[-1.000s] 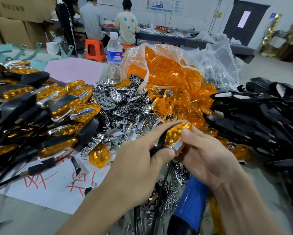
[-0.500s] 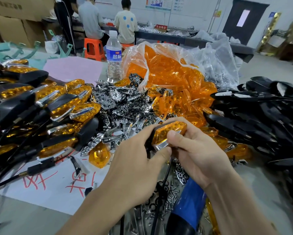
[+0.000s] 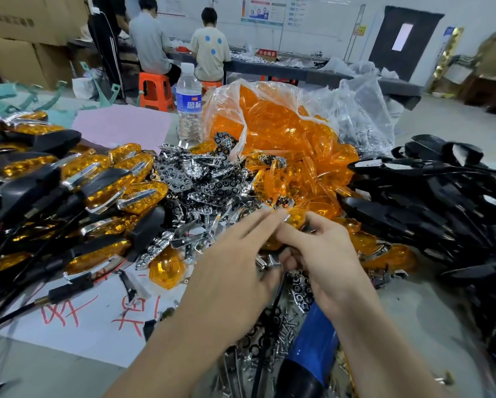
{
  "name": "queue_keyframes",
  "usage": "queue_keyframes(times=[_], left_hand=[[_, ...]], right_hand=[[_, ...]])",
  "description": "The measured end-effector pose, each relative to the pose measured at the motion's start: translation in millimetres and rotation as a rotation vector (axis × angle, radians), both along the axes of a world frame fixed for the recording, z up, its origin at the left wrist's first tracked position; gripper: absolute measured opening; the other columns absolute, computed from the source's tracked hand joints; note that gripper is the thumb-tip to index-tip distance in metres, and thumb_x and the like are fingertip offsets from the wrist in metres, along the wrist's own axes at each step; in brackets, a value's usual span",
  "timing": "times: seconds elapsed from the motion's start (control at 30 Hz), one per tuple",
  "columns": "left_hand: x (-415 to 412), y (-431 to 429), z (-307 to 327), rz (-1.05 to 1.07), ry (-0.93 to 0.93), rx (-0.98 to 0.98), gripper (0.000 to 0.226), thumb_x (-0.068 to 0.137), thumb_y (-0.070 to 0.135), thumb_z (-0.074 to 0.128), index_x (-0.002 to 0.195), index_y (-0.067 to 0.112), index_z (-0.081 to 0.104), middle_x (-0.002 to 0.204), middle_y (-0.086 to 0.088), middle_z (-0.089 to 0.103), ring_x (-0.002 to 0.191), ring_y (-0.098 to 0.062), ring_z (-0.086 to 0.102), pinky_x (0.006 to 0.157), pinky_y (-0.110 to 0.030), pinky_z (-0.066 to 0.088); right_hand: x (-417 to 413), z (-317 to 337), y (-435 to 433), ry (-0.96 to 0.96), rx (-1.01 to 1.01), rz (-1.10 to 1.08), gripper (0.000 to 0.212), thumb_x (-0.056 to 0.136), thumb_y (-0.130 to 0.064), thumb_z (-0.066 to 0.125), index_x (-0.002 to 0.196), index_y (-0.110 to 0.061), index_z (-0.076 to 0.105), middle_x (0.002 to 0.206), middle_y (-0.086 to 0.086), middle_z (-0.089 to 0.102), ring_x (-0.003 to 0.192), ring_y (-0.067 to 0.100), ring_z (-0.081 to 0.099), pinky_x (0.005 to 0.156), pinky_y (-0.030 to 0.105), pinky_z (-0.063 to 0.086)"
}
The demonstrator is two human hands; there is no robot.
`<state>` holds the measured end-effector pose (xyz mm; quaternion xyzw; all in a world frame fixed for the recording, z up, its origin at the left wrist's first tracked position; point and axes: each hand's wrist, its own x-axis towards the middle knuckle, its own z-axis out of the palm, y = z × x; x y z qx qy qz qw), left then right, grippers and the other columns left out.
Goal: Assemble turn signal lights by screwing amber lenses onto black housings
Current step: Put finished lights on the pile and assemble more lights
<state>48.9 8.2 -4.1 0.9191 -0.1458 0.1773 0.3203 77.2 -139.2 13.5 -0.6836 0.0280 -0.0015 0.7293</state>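
Observation:
My right hand [image 3: 324, 259] grips a turn signal light [image 3: 296, 218]; only its amber lens and a chrome tip show above my fingers. The light's black wire [image 3: 277, 294] hangs down between my wrists. The straight fingers of my left hand [image 3: 229, 271] lie against the left side of the light, and its thumb is mostly hidden. A bag of loose amber lenses [image 3: 275, 124] lies open behind my hands. Black housings [image 3: 430, 202] are heaped at the right.
Assembled lights [image 3: 97, 182] are piled at the left, chrome reflectors [image 3: 209, 182] in the middle. A blue screwdriver [image 3: 312, 346] and loose screws [image 3: 284, 334] lie near me. A water bottle [image 3: 188, 101] stands behind; a loose lens [image 3: 166, 268] rests on white paper [image 3: 83, 317].
The light has turned and sunk deeper into my right hand, so less of the lens shows. My left fingers have straightened from their grip on the housing.

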Motion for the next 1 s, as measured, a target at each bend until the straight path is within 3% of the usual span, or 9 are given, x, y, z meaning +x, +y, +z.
queue_keyframes(times=[0.13, 0.27, 0.37, 0.43, 0.5, 0.57, 0.67, 0.8, 1.0], left_hand=[[3, -2, -8, 0.029, -0.041, -0.129, 0.077, 0.082, 0.019, 0.086, 0.144, 0.044, 0.047, 0.138, 0.028, 0.056, 0.118, 0.015, 0.048, 0.095, 0.009, 0.024], [8, 3, -5, 0.017, 0.031, -0.355, 0.047, 0.086, 0.026, 0.081, 0.115, 0.052, 0.055, 0.098, 0.033, 0.064, 0.089, 0.012, 0.060, 0.072, -0.002, 0.040], [15, 5, -2, 0.015, 0.129, -0.509, 0.027, 0.083, 0.038, 0.078, 0.104, 0.045, 0.063, 0.088, 0.021, 0.069, 0.074, -0.002, 0.062, 0.061, -0.015, 0.044], [18, 6, -2, 0.013, 0.191, -0.609, 0.018, 0.079, 0.041, 0.075, 0.095, 0.040, 0.066, 0.082, 0.011, 0.070, 0.070, -0.006, 0.062, 0.065, -0.028, 0.048], [18, 7, -1, 0.020, 0.228, -0.687, 0.017, 0.074, 0.045, 0.071, 0.089, 0.037, 0.066, 0.080, 0.002, 0.071, 0.073, -0.019, 0.065, 0.065, -0.040, 0.049], [18, 9, 0, 0.012, 0.254, -0.729, 0.025, 0.069, 0.053, 0.068, 0.088, 0.037, 0.066, 0.080, -0.005, 0.071, 0.070, -0.026, 0.065, 0.062, -0.044, 0.048], [20, 12, -1, 0.014, 0.312, -0.782, 0.027, 0.068, 0.052, 0.069, 0.086, 0.034, 0.066, 0.080, -0.011, 0.069, 0.065, -0.019, 0.060, 0.064, -0.041, 0.047], [25, 18, -3, 0.014, 0.396, -0.846, 0.010, 0.088, 0.029, 0.073, 0.095, 0.029, 0.066, 0.071, 0.000, 0.064, 0.064, -0.014, 0.059, 0.065, -0.035, 0.047], [25, 19, -1, 0.043, 0.458, -0.821, 0.015, 0.066, 0.032, 0.070, 0.080, 0.033, 0.066, 0.063, 0.009, 0.058, 0.056, -0.009, 0.052, 0.062, -0.032, 0.040]], right_hand=[[-2, 1, 4, -0.033, -0.127, -0.038, 0.023, 0.081, -0.036, 0.084, 0.073, -0.017, 0.073, 0.059, -0.001, 0.062, 0.051, 0.012, 0.052, 0.046, 0.022, 0.041], [-3, 12, -3, -0.059, -0.047, 0.075, 0.034, 0.100, -0.032, 0.065, 0.075, -0.013, 0.076, 0.067, 0.008, 0.068, 0.056, 0.015, 0.053, 0.047, 0.020, 0.041], [-2, 19, -17, -0.088, -0.324, 0.092, 0.025, 0.094, -0.016, 0.066, 0.071, -0.013, 0.076, 0.066, 0.007, 0.071, 0.056, 0.019, 0.054, 0.050, 0.026, 0.043], [-3, 18, -17, -0.104, -0.712, 0.230, 0.019, 0.086, -0.016, 0.068, 0.068, -0.022, 0.075, 0.064, -0.002, 0.070, 0.058, 0.022, 0.057, 0.058, 0.038, 0.048], [-9, 16, -9, -0.043, -0.958, 0.419, 0.007, 0.078, -0.024, 0.077, 0.074, -0.030, 0.076, 0.068, -0.010, 0.071, 0.062, 0.011, 0.064, 0.061, 0.030, 0.053], [-15, 14, 2, 0.033, -1.086, 0.551, 0.018, 0.072, -0.030, 0.087, 0.088, -0.027, 0.077, 0.077, -0.008, 0.074, 0.071, 0.009, 0.070, 0.065, 0.028, 0.060], [-19, 14, 14, 0.048, -1.195, 0.601, 0.023, 0.076, -0.025, 0.087, 0.094, -0.025, 0.073, 0.083, -0.005, 0.073, 0.079, 0.017, 0.071, 0.074, 0.036, 0.063], [-25, 15, 29, -0.025, -1.338, 0.608, 0.019, 0.087, -0.015, 0.069, 0.106, -0.015, 0.068, 0.100, 0.006, 0.070, 0.092, 0.029, 0.068, 0.085, 0.040, 0.060], [-33, 17, 34, -0.039, -1.309, 0.577, 0.015, 0.094, -0.026, 0.065, 0.104, -0.016, 0.062, 0.088, 0.000, 0.060, 0.092, 0.032, 0.063, 0.078, 0.036, 0.048]])
